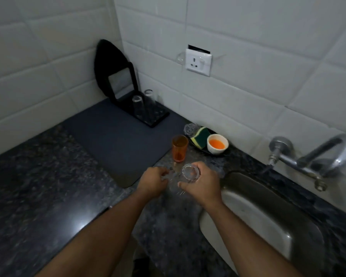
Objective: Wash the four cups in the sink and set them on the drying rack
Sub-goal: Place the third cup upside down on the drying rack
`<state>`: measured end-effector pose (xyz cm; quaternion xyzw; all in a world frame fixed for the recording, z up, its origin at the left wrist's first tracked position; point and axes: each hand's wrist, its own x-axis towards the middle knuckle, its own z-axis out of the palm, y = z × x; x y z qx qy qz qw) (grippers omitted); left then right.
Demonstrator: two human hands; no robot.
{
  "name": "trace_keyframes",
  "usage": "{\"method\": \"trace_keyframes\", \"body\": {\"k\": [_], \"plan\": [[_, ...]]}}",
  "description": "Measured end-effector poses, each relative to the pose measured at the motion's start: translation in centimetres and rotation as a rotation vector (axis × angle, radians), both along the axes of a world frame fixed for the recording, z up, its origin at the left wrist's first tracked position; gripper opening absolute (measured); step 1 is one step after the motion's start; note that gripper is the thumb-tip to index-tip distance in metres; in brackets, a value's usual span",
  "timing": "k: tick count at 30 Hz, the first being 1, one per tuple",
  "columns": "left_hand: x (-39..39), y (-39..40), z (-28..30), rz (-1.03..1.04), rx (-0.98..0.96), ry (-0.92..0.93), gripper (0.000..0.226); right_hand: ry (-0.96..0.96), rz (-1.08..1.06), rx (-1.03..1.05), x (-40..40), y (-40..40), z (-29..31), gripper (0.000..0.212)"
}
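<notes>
Holding clear glass cup (190, 173) in right hand (202, 184) above countertop beside sink (268, 216) | left hand (153, 182) loosely curled, empty | step: transfer | next: carry to drying rack (148, 114)

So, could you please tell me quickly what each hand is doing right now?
Left hand: fingers curled, but whether it holds anything cannot be told.
Right hand: grips a clear glass above the counter.
</notes>
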<state>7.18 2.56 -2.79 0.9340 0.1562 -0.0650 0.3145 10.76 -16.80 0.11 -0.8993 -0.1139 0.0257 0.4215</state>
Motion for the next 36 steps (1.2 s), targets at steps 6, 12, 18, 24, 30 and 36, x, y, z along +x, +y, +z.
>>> {"method": "trace_keyframes", "body": {"k": [6,12,18,24,30,36], "plan": [[4.4,10.4,-0.3,0.033,0.036,0.006,0.022,-0.03,0.03,0.021,4.4,10.9,-0.5,0.054],[11.2,18.9,-1.0,0.033,0.056,0.04,0.035,-0.045,-0.006,0.016,10.8,20.2,-1.1,0.058],[18.2,24.7,-3.8,-0.001,0.131,0.132,0.057,-0.078,-0.054,0.034,18.1,26.2,-0.8,0.055],[22.2,26.5,-6.4,-0.106,0.27,0.312,0.116,-0.117,-0.057,0.017,24.2,29.5,-1.2,0.056],[22.9,26.7,-7.9,-0.119,0.278,0.363,0.118,-0.1,-0.016,-0.04,27.5,31.8,-1.6,0.049],[23.0,26.7,-8.0,-0.121,0.264,0.377,0.118,-0.094,0.029,-0.134,28.5,32.8,-2.5,0.047]]}}
